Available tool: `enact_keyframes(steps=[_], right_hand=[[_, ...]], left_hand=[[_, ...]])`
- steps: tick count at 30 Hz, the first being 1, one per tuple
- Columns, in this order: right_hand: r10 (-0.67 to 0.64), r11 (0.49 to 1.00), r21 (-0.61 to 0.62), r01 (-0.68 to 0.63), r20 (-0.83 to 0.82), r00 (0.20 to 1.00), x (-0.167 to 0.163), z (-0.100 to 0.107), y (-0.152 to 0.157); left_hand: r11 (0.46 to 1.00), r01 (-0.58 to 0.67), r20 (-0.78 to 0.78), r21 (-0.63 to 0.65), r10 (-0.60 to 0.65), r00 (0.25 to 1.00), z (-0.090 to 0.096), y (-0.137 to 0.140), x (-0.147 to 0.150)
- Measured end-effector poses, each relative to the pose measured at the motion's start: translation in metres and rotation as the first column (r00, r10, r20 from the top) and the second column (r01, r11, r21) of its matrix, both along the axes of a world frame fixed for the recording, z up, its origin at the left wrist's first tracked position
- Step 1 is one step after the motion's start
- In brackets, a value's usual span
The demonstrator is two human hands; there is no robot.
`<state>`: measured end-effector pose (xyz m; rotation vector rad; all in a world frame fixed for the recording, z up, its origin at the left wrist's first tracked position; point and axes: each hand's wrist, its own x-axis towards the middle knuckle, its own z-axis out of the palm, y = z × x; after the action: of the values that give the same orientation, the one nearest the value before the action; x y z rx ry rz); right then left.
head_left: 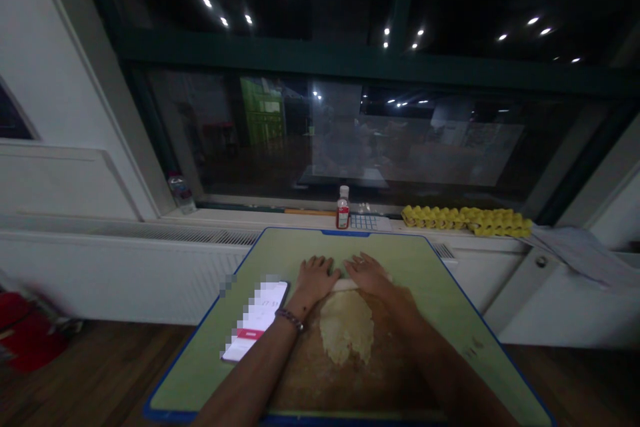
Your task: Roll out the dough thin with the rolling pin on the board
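Note:
A thin, uneven sheet of pale dough (347, 326) lies on a brown wooden board (320, 387). Across its far edge sits a light rolling pin (346, 285), showing only between my hands. My left hand (316, 278) rests over the pin's left end, palm down, with the fingers stretched forward and apart. On the right end lies my right hand (369, 272), also palm down, its fingers spread forward. Both palms cover the ends of the pin. A phone (257, 320) with a lit screen is beside my left forearm.
The green tabletop (425, 274) has a blue rim. Along the windowsill stand a small bottle with a red label (343, 208), a clear plastic bottle (183, 194) and yellow egg trays (465, 220). Papers (575, 254) lie at the right. A red container (30, 334) is on the floor at left.

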<state>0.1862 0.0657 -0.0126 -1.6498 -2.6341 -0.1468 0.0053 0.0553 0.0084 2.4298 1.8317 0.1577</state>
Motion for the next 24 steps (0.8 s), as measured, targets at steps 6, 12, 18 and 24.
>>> enact_keyframes(steps=[6, 12, 18, 24], right_hand=[[-0.027, 0.999, 0.028, 0.027, -0.018, 0.999, -0.002, -0.004, 0.002], [-0.075, 0.994, 0.073, 0.078, -0.048, 0.996, 0.000, -0.017, -0.019], [-0.049, 0.998, 0.047, 0.051, -0.037, 0.998, -0.003, -0.008, -0.008], [-0.054, 0.998, 0.018, 0.054, -0.041, 0.998, -0.011, 0.006, -0.008]], left_hand=[[1.000, -0.006, 0.007, 0.000, 0.006, 1.000, 0.001, -0.002, 0.000], [0.981, 0.049, 0.041, 0.188, -0.058, 0.998, -0.019, -0.033, -0.001], [0.996, 0.042, 0.000, 0.078, -0.042, 0.999, -0.008, -0.019, 0.000], [1.000, 0.017, -0.002, 0.007, -0.017, 1.000, -0.002, -0.011, 0.001]])
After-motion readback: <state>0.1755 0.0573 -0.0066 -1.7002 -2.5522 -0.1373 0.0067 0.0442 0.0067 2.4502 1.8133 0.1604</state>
